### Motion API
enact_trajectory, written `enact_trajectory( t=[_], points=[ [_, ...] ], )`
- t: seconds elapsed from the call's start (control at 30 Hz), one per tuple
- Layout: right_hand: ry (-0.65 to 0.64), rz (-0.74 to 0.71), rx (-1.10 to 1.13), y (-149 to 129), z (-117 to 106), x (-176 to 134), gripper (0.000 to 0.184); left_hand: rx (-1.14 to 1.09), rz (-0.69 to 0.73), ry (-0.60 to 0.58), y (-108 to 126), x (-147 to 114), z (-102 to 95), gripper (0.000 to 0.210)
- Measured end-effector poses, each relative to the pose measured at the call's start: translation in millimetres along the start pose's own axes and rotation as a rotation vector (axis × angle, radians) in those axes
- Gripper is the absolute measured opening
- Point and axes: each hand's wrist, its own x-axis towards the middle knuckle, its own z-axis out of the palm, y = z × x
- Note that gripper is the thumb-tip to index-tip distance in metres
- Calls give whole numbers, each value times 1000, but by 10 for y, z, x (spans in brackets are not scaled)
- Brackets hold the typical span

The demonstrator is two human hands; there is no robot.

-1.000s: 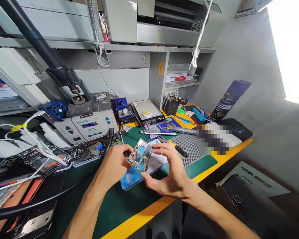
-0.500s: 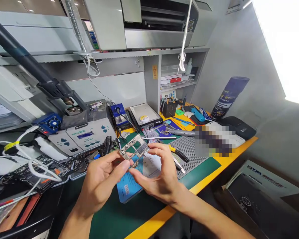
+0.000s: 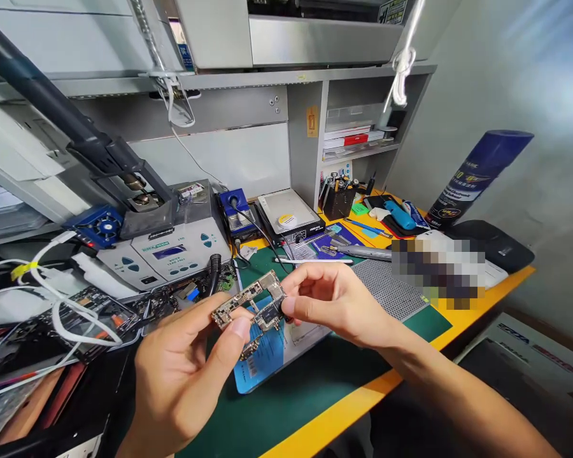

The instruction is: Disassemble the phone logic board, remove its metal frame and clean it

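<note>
A small phone circuit board (image 3: 268, 313), shaped with an open gap in its middle, is held up over the bench in both hands. My left hand (image 3: 191, 369) grips its left end, the thumb on the face and fingers behind. The thumb and fingers of my right hand (image 3: 332, 302) pinch the right edge by a dark chip. Beneath the board lies a blue and white booklet or packet (image 3: 262, 372) on the green mat (image 3: 344, 375). A perforated grey mat (image 3: 386, 289) is to the right, partly covered by my right hand.
A grey soldering or hot-air station (image 3: 167, 257) stands at the left, near tangled white cables (image 3: 60, 312) and loose boards. Behind are a blue iron holder (image 3: 236, 213), a flat silver device (image 3: 286, 216) and a black pen holder (image 3: 338, 200). A spray can (image 3: 480, 178) stands at the right.
My right hand has turned and now pinches the board's right edge from above. The board has tilted and come a little closer. The view has shifted, so the background sits differently.
</note>
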Motion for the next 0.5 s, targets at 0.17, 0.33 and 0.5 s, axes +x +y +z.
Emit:
enact_trajectory(
  t=[0.17, 0.33, 0.5],
  points=[
    [21, 5, 102, 112, 8, 9, 26, -81, -111, -30, 4, 6, 50, 16],
    [44, 2, 97, 138, 15, -11, 21, 11, -44, -97, -37, 31, 98, 13],
    [41, 5, 111, 136, 17, -55, 17, 80, 109, -100, -67, 12, 93, 9]
  ],
)
